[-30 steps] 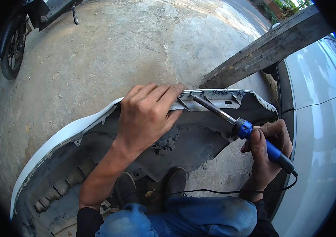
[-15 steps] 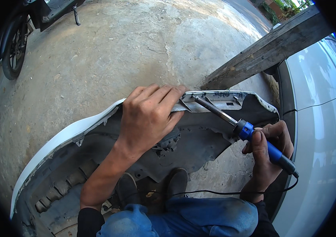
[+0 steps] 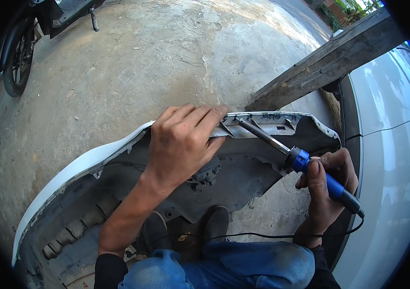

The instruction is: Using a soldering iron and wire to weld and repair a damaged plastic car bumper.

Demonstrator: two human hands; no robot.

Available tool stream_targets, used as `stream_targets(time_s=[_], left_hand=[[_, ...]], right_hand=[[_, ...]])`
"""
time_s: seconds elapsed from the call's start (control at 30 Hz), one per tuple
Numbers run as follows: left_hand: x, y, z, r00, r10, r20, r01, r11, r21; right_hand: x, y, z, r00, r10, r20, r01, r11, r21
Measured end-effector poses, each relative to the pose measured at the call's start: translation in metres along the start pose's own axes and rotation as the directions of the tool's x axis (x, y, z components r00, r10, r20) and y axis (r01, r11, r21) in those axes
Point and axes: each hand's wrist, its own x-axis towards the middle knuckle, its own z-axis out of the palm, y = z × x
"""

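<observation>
Along the car bumper, the left hand, fingers clamped over its rim, risks burns if the right hand, fingers wrapped round the soldering iron, slips.

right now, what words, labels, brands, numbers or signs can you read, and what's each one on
None that can be read.
Blue-handled iron: any marks on its collar are too small to make out.
Curved panel, white car, wooden post, motorbike: no legible lettering shows.
</observation>
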Motion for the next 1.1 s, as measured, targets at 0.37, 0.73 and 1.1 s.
stream_targets(time_s=[0.37,0.73,1.1], left_hand=[[0.0,-0.001,-0.001,1.0,-0.001,-0.003,0.001,1.0,0.0],[0.0,-0.001,0.0,1.0,-0.011,0.0,0.011,1.0,-0.006],[0.0,0.0,0.0,1.0,-0.008,-0.013,0.008,1.0,-0.016]], right_hand=[[0.0,0.001,0.0,1.0,-0.011,0.017,0.01,1.0,0.025],[-0.011,0.017,-0.006,0.994,-0.108,0.002,0.107,0.984,0.144],[-0.01,0.016,0.0,0.994,-0.101,0.051,0.091,0.983,0.162]])
